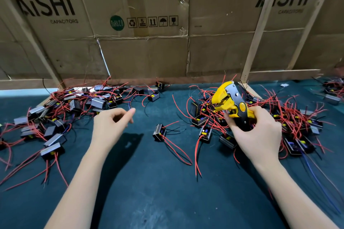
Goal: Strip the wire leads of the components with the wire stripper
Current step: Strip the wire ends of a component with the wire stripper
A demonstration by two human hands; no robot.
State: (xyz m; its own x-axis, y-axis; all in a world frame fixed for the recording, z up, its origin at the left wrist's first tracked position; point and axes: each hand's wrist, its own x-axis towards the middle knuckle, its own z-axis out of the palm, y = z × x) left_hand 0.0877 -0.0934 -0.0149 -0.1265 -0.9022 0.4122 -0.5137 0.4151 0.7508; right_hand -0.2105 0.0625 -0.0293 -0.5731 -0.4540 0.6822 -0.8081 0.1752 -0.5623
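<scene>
The right hand (256,132) wraps its fingers round the handles of the yellow-and-black plastic wire stripper (231,102), holding it jaws-up above the dark teal desk (149,191). The left hand (109,122) hovers to the left of the stripper with fingers loosely curled, its grip holding nothing; a thin blue lead near its fingertips may or may not be touching them.

The likely trouble is tangling: the red leads cross so thickly in the heap (279,117) behind the stripper that lifting one unit could drag its neighbours along. A lead fed crookedly into the jaws could also be nicked or cut short.

There is one stripper and two hands. One small black box component with red and black leads (159,132) lies alone left of the stripper, and another (205,133) just below it. The heaped components, left (55,117) and right, are too many and too overlapped to count.
</scene>
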